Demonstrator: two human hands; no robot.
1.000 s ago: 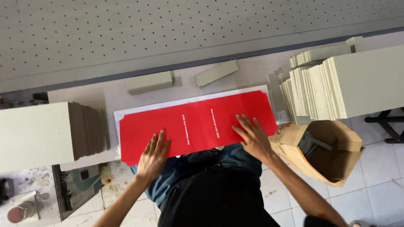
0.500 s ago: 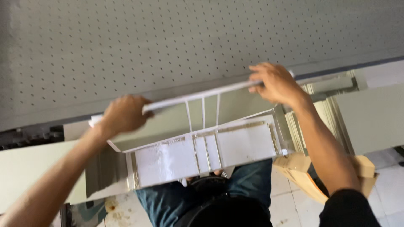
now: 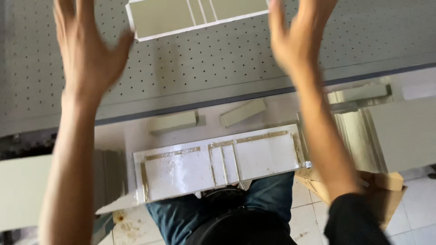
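Both my arms reach forward over a grey perforated surface [image 3: 227, 68]. My left hand [image 3: 88, 47] is open with fingers spread, holding nothing. My right hand [image 3: 295, 34] is open too, fingers up. Between and just beyond them a flat cover piece [image 3: 195, 16] with a white border and pale greenish board panels lies on the perforated surface, apart from both hands. Near my body a white glue-smeared work board [image 3: 218, 163] with raised strips lies on the bench.
Two small greyish board blocks [image 3: 172, 121] [image 3: 243, 112] lie beyond the white board. Stacks of pale boards stand at the left [image 3: 18, 190] and right [image 3: 404, 131]. A brown cardboard box [image 3: 386, 190] sits on the tiled floor at the right.
The red cover sheet was lifted off the white board, turned over and carried forward. It now lies board-side up on the perforated surface, and both hands have let go.
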